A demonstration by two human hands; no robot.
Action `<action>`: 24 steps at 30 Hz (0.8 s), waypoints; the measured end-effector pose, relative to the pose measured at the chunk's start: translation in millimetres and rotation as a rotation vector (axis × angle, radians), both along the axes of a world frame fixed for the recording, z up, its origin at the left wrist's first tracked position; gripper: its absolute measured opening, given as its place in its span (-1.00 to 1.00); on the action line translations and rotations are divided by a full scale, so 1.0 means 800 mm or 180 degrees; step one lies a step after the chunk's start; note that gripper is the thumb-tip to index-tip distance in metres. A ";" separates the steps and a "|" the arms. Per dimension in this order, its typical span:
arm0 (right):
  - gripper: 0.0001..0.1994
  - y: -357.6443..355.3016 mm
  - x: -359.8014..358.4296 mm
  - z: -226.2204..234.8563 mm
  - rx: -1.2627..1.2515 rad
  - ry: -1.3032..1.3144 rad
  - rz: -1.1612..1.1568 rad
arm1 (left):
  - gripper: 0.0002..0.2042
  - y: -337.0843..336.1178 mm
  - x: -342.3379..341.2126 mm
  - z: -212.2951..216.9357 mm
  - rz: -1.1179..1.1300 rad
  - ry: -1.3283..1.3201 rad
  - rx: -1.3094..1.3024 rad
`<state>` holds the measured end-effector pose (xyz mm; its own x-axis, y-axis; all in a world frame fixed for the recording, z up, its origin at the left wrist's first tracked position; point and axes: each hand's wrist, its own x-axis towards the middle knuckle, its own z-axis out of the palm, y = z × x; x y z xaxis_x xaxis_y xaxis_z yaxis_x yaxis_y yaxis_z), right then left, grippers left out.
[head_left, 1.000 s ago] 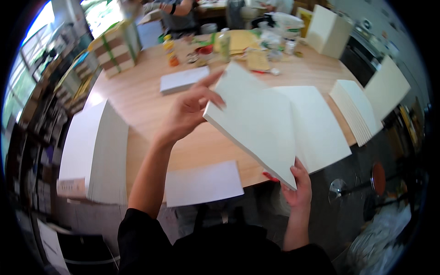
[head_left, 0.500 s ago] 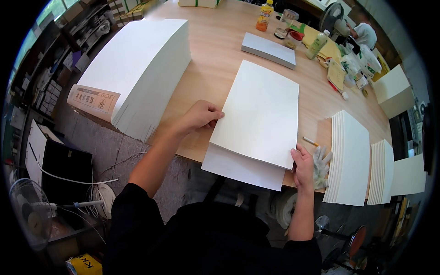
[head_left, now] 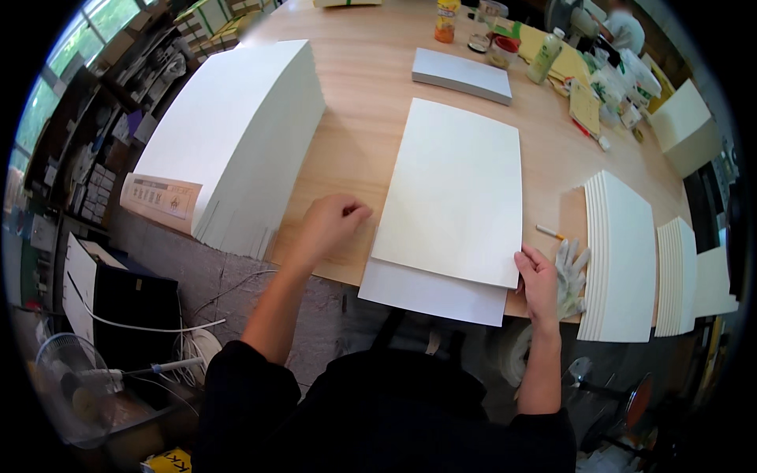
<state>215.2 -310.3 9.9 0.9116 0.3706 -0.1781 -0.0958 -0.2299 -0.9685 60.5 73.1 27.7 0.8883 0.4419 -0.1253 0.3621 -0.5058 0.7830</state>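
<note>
Resting flat on the pale wooden table (head_left: 363, 150), a large cream rectangular board (head_left: 457, 189).

Its long axis runs away from the person; right hand (head_left: 539, 277) pinches the near right corner, while left hand (head_left: 331, 225), fingers curled together, lies just left, apart.

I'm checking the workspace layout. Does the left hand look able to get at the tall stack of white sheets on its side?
Probably yes: the left hand rests on bare table right beside the tall stack, with nothing between them.

cream board (head_left: 453, 193), flat on table, overlapping white sheet (head_left: 430, 292)
</note>
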 end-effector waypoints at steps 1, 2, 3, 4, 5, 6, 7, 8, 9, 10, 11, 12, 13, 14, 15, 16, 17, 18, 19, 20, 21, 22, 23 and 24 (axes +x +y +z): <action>-0.64 -0.001 0.000 0.000 -0.0089 0.0011 0.0009 | -0.79 -0.007 -0.016 -0.004 -0.0072 -0.0057 0.0260; -0.65 0.002 0.001 0.005 -0.0174 0.0021 0.0054 | -0.75 -0.021 -0.038 -0.006 -0.0124 -0.0313 0.0547; -0.66 -0.001 0.001 0.008 -0.0293 0.0042 0.0066 | -0.70 -0.040 -0.056 -0.012 -0.0209 -0.0569 0.0792; -0.67 -0.003 0.004 0.008 -0.0383 -0.0018 0.0179 | -0.65 -0.054 -0.069 -0.016 -0.0298 -0.0830 0.1030; -0.68 0.005 -0.003 0.020 -0.0463 -0.0144 0.0115 | -0.61 -0.063 -0.076 -0.020 -0.0237 -0.0787 0.1020; -0.68 0.004 0.000 0.017 -0.0611 -0.0395 0.0167 | -0.57 -0.070 -0.082 -0.025 -0.0176 -0.0761 0.1015; -0.69 0.002 0.004 0.010 -0.0753 -0.0656 0.0228 | -0.52 -0.076 -0.086 -0.029 -0.0111 -0.0747 0.1021; -0.70 -0.003 0.005 0.002 -0.0743 -0.0939 0.0208 | -0.49 -0.080 -0.084 -0.030 -0.0112 -0.0739 0.1041; -0.70 -0.003 0.005 -0.005 -0.0699 -0.1222 0.0216 | -0.49 -0.081 -0.083 -0.032 -0.0123 -0.0736 0.1021; -0.71 -0.004 0.005 -0.008 -0.0660 -0.1507 0.0231 | -0.49 -0.082 -0.083 -0.035 -0.0131 -0.0733 0.1001; -0.71 -0.001 0.003 -0.005 -0.0776 -0.1547 0.0244 | -0.49 -0.082 -0.084 -0.035 -0.0116 -0.0723 0.1001; -0.71 0.001 0.002 0.000 -0.0893 -0.1587 0.0261 | -0.49 -0.083 -0.084 -0.034 -0.0114 -0.0731 0.0977; -0.72 0.002 0.000 0.003 -0.1009 -0.1625 0.0282 | -0.49 -0.084 -0.083 -0.033 -0.0131 -0.0746 0.0943; -0.73 0.002 -0.002 0.002 -0.0961 -0.1744 0.0311 | -0.49 -0.083 -0.084 -0.032 -0.0132 -0.0752 0.0922; -0.73 0.003 -0.004 0.002 -0.0999 -0.1803 0.0301 | -0.49 -0.083 -0.085 -0.032 -0.0130 -0.0757 0.0901; -0.73 0.004 -0.004 0.004 -0.1036 -0.1863 0.0294 | -0.49 -0.083 -0.084 -0.031 -0.0141 -0.0764 0.0958; -0.73 0.004 -0.005 0.004 -0.1072 -0.1921 0.0292 | -0.49 -0.082 -0.084 -0.031 -0.0147 -0.0768 0.1014; -0.73 0.003 -0.005 0.004 -0.1096 -0.1820 0.0307 | -0.49 -0.081 -0.084 -0.031 -0.0152 -0.0771 0.1071; -0.73 0.001 -0.005 0.004 -0.1119 -0.1720 0.0325 | -0.48 -0.081 -0.084 -0.032 -0.0184 -0.0752 0.1138; -0.73 -0.001 -0.004 0.005 -0.1142 -0.1629 0.0340 | -0.48 -0.080 -0.083 -0.032 -0.0215 -0.0744 0.1205; -0.73 -0.001 -0.004 0.005 -0.1108 -0.1634 0.0345 | -0.48 -0.079 -0.083 -0.033 -0.0245 -0.0735 0.1272; -0.73 -0.001 -0.004 0.005 -0.1074 -0.1639 0.0349 | -0.48 -0.078 -0.083 -0.033 -0.0238 -0.0723 0.1273; -0.73 -0.002 -0.004 0.005 -0.1038 -0.1647 0.0346 | -0.48 -0.078 -0.082 -0.034 -0.0236 -0.0718 0.1278; -0.73 -0.002 -0.004 0.005 -0.1008 -0.1674 0.0339 | -0.49 -0.078 -0.082 -0.034 -0.0235 -0.0712 0.1282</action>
<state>212.0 -312.1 13.7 0.8680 0.4670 0.1685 0.4148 -0.4958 -0.7629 -5.2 10.4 0.6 0.9048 0.3506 0.2416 0.1583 -0.8037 0.5737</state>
